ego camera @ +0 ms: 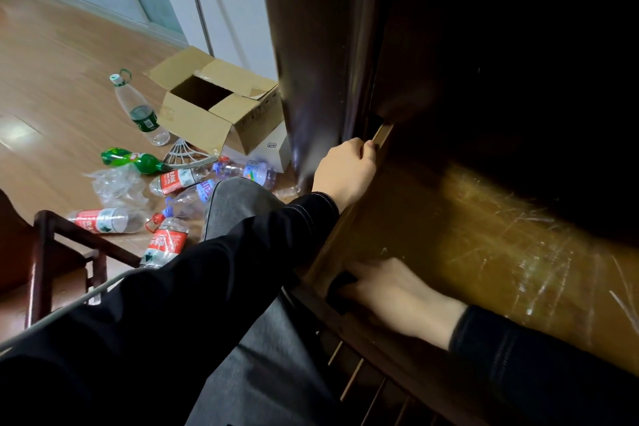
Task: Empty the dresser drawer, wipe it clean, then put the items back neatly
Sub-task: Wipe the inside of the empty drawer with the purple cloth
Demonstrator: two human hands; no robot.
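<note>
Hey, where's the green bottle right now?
In the head view, the green bottle lies on its side on the floor at left, in front of the cardboard box and just below the clear green-labelled bottle.

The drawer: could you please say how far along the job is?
Emptied: the drawer shows bare wood. In hand: the right hand holds a dark object, perhaps a wipe, in its corner; the left hand grips its side. Left: putting items back; bottles lie on the floor.

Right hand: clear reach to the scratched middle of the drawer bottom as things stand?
Likely yes. The right hand is inside the drawer, at its near left corner by a small dark object; nothing visible lies across the scratched bottom.
</note>
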